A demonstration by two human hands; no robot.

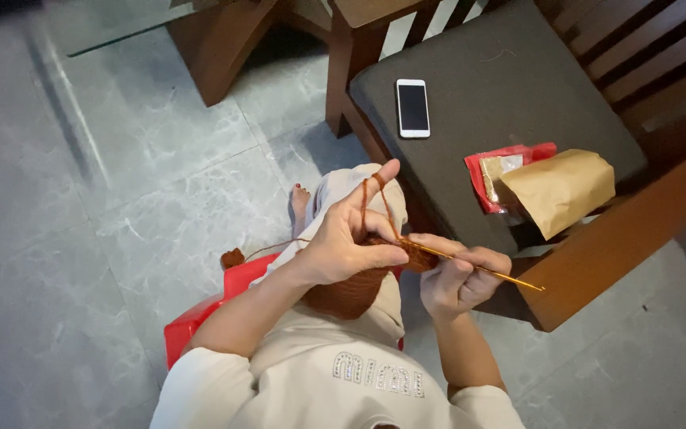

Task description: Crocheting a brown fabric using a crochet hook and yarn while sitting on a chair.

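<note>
The left hand point(348, 242) is just left of the right hand point(458, 278), with the rust-brown crocheted piece point(351, 292) below and between them. The thin gold metal crochet hook point(486, 271) extends rightward from the right hand. Beyond the hands, the dark grey seat cushion point(470, 56) carries a white rectangular phone point(413, 108); the tan paper bag point(559, 191) lies to the phone's right, on the red plastic packet point(510, 171).

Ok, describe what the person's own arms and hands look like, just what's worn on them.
Both hands, the left hand and the right hand, are bare: no gloves, and no rings or watch that I can make out. The forearms are uncovered too. Loose cream-coloured sleeves end around the elbows, part of a cream top with a sparkly studded marking across the chest.
</note>
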